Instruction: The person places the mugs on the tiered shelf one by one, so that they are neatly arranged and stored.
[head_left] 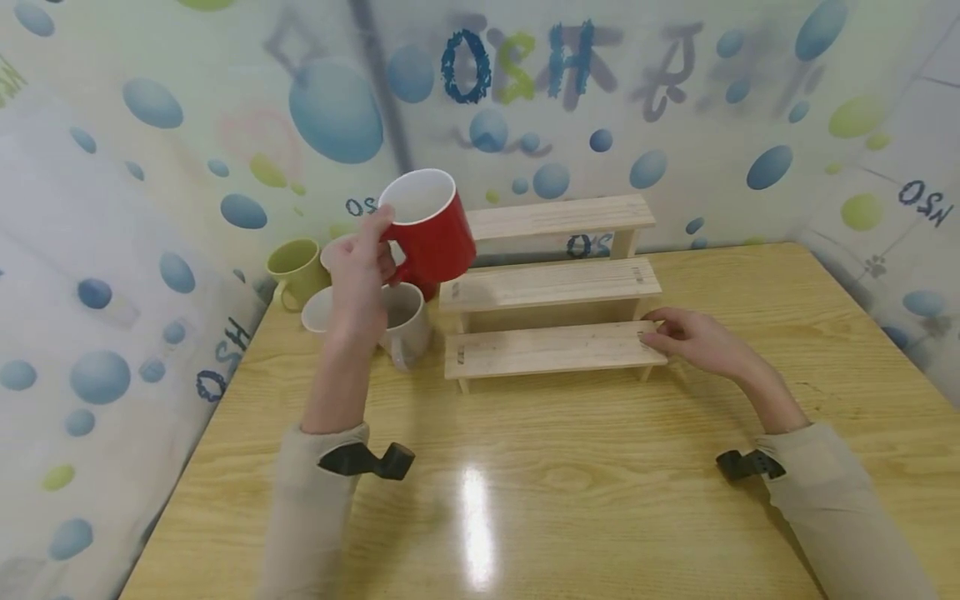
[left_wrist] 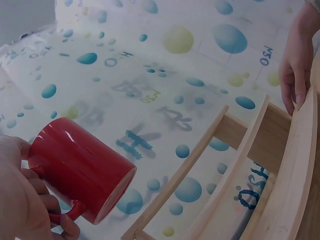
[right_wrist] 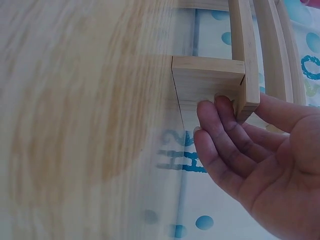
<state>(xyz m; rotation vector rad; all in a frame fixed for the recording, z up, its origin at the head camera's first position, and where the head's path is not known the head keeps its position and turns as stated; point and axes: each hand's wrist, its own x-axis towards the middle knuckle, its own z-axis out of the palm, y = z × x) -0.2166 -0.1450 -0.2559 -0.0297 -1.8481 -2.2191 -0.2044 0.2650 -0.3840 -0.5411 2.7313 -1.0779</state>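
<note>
Aloft, a red mug [head_left: 442, 246] hangs at ten o'clock from the middle of a three-step wooden shelf [head_left: 555, 285], as the head view frames it, its handle [left_wrist: 76, 212] grasped by a person's left hand [head_left: 360, 275]. At four o'clock, the right hand [head_left: 697, 340] pinches the end of the lowest step [head_left: 547, 350]; toward nine, a green mug [head_left: 296, 273] and a grey mug [head_left: 408, 333] stand with others on the table [head_left: 585, 517]. Doing this well likely calls for a firm hold on the handle, the red mug clear of the shelf and neighbouring mugs, and light pressure from the right hand, enough to steady the wood without shifting it. Only the head view looks into the red mug's white interior [head_left: 420, 196]; the left wrist camera shows its base [left_wrist: 116, 195] instead. The right wrist camera reveals what the head view hides: fingertips [right_wrist: 206, 109] tucked beneath the lowest step, opposite the thumb [right_wrist: 280, 112].
</note>
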